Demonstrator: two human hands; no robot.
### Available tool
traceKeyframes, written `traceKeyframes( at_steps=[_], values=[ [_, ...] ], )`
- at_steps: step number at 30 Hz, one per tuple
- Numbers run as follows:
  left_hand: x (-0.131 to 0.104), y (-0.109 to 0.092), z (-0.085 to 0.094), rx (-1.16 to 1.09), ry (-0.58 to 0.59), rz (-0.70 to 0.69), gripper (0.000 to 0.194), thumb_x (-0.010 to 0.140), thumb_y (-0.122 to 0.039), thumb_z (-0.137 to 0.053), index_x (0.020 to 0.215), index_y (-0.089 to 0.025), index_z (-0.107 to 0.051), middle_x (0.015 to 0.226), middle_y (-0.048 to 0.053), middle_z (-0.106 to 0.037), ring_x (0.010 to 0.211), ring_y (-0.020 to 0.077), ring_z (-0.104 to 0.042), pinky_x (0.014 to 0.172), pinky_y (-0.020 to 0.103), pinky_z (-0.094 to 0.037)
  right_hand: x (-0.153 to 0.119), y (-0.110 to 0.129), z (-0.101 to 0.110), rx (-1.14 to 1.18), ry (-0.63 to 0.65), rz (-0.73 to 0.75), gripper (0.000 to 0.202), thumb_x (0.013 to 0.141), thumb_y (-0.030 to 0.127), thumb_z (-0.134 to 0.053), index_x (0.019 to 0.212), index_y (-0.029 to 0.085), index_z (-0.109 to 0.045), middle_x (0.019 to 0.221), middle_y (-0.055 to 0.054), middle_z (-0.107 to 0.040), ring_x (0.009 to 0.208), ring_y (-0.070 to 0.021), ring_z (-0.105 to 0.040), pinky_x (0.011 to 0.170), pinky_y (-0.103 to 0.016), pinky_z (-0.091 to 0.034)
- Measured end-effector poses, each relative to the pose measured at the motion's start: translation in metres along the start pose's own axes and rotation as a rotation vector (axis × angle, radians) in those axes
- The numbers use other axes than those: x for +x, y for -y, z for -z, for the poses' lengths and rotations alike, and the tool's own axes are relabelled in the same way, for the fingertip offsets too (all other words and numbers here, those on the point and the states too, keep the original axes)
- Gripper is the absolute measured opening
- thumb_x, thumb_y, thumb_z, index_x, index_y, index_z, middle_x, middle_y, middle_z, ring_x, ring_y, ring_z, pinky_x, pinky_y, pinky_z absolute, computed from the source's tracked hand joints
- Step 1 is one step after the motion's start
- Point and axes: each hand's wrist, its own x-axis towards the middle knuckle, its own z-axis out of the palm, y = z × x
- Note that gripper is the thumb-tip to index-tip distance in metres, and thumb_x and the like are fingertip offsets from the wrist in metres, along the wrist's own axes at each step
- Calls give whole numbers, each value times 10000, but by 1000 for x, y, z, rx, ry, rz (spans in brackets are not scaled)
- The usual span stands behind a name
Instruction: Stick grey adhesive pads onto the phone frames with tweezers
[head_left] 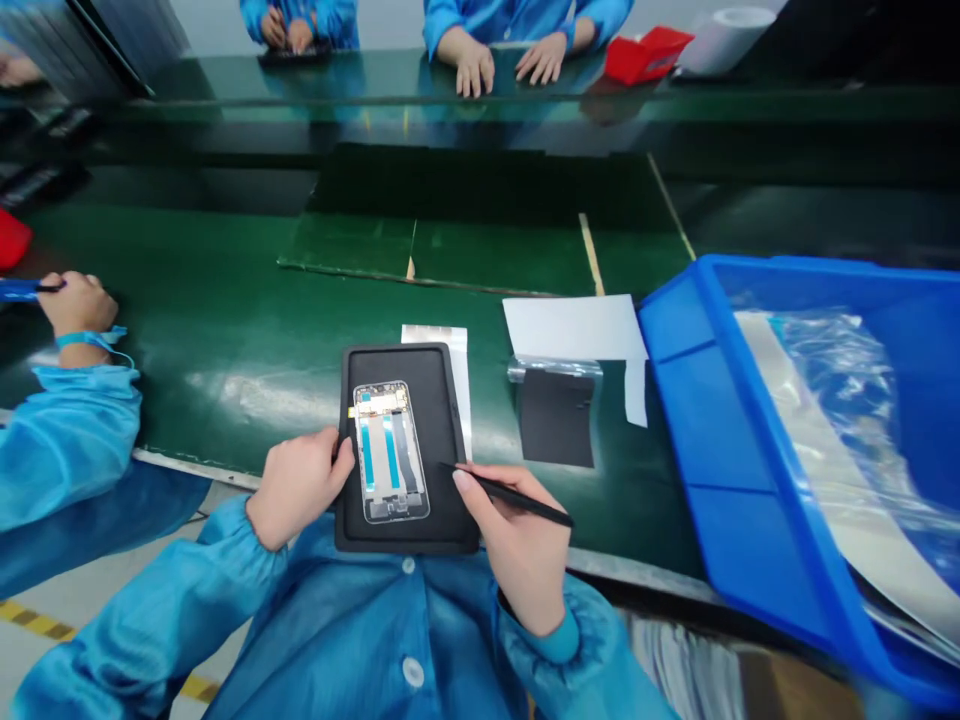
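A left hand (301, 488) clasps the left edge of a black tray (440, 420) bearing an opened phone (381, 470) at the near side of a green desk (225, 300), while the right hand (526, 545) grips a slim black tool (531, 502), best guided lightly.

A black tray (446, 520) is held by its left edge in the left hand (301, 485) at the near edge of the table (225, 330). An opened phone (390, 455) is carried toward that left edge. A slim black tool (536, 505) is gripped by the right hand (531, 550), its tip just inside the tray's right edge. A black sheet (557, 420) and white paper (577, 325) are laid near a blue bin (694, 430).
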Motion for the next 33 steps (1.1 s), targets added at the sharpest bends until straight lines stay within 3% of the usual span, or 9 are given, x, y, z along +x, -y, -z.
traceKeyframes(
  at_steps=[4,7,10,13,18,21,24,29,33],
  values=[
    [6,4,7,-139,-74,27,314,966,-401,-364,732,-222,-473,647,21,-608,608,204,-596,565,299,-223,2,6,-1,58,9,23,164,736,364,-817,765,216,-752,814,-77,-785,816,-260,-761,792,-375,-627],
    [11,18,13,-397,-225,38,301,950,-433,-396,738,-224,-439,590,-15,-538,579,173,-558,574,275,-295,5,12,-14,147,62,55,166,739,366,-813,769,216,-749,830,-84,-787,817,-263,-759,794,-383,-627],
    [20,43,18,-814,-314,91,338,891,-562,-489,928,-226,-489,588,-42,-554,551,169,-562,541,254,-377,7,24,-39,256,156,91,142,750,347,-797,757,219,-737,801,-74,-778,797,-253,-749,781,-381,-623],
    [35,80,26,-1069,-307,180,620,798,-640,-598,1215,-198,-478,703,-2,-666,631,206,-648,566,283,-483,13,34,-60,350,251,102,137,755,331,-785,768,210,-722,783,-62,-767,769,-236,-737,757,-368,-613],
    [60,158,67,-714,-488,312,464,809,-491,-577,1117,-144,-586,874,90,-705,943,305,-681,837,418,-549,28,34,-58,343,332,134,163,767,340,-774,783,189,-716,770,-58,-749,743,-219,-716,714,-343,-583],
    [71,178,88,-562,-577,357,416,789,-386,-591,1094,-103,-594,1103,196,-666,1234,438,-531,1066,592,-374,44,27,-41,281,265,174,179,768,358,-779,778,192,-712,780,-56,-742,771,-226,-711,757,-364,-568],
    [84,150,85,-376,-643,223,447,846,-374,-544,1202,-106,-565,1334,222,-554,1380,442,-370,1149,619,-227,69,21,-27,233,140,220,206,767,383,-778,795,195,-697,805,-50,-732,813,-228,-707,806,-382,-561],
    [118,27,45,-225,-444,-495,362,926,-364,-490,1198,-158,-610,1220,144,-619,1188,300,-546,1063,484,-409,115,22,-25,222,11,260,302,805,428,-741,951,170,-684,913,-74,-741,823,-203,-703,791,-352,-569],
    [154,-50,21,-288,-418,-619,387,896,-362,-577,1230,-170,-609,1269,128,-597,1205,275,-541,1056,452,-423,135,21,-34,117,39,381,274,882,438,-655,952,175,-689,902,-65,-732,808,-196,-686,782,-350,-566]
  ],
)
